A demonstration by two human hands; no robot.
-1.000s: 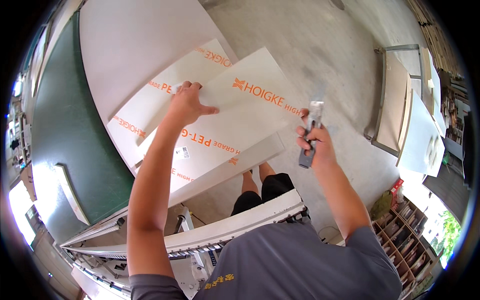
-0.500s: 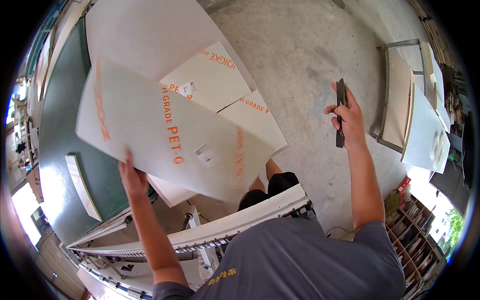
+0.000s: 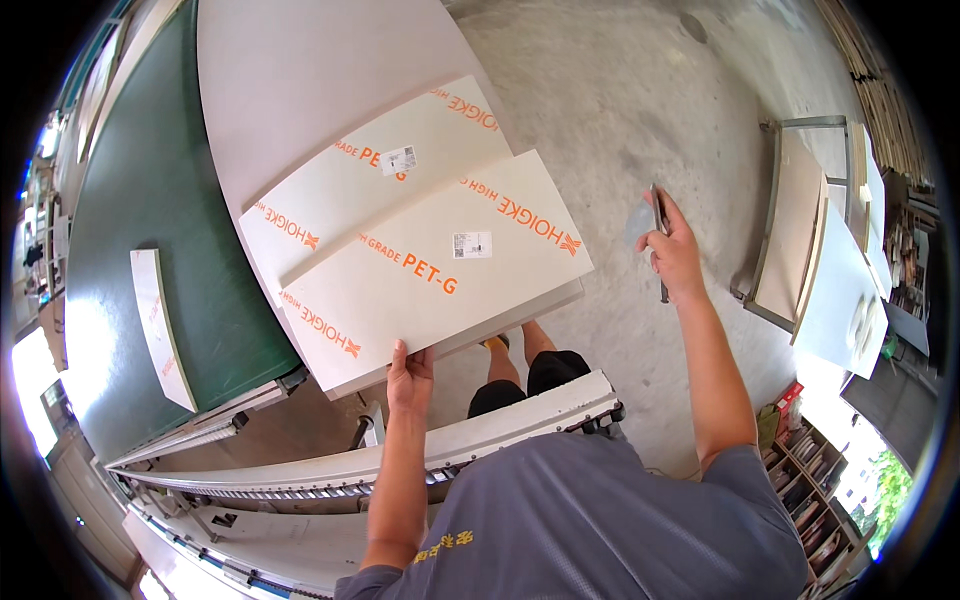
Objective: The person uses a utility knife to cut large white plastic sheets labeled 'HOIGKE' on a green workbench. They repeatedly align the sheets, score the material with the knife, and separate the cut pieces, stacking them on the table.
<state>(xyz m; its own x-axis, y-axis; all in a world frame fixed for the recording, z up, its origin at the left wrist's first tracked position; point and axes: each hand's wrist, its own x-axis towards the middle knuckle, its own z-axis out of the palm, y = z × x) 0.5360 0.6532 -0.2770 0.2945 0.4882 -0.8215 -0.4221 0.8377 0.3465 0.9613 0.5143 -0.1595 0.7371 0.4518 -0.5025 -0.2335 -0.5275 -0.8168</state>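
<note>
A white panel with orange print [image 3: 500, 300] lies over another panel of the same kind [image 3: 310, 185], askew to it, and a small white label is stuck on each. My left hand [image 3: 410, 380] grips the near edge of the upper panel, thumb on top and fingers bent under the edge. Out over the floor to the right, my right hand [image 3: 680, 265] is closed round a slim, dark, bar-shaped tool [image 3: 659, 215]. That tool is upright and apart from the panels; its exact kind cannot be made out.
Beneath the panels is a large pale sheet [image 3: 320, 70]. To its left stands a green-topped table [image 3: 140, 200] with a narrow white strip [image 3: 162, 330] on it. A white machine rail [image 3: 500, 425] crosses in front of me. A cart with boards [image 3: 790, 220] stands at right.
The upper panel was tilted and blurred, raised at the left; now it lies flat on the other one. My left hand has moved right with its edge. My right hand still holds the tool.
</note>
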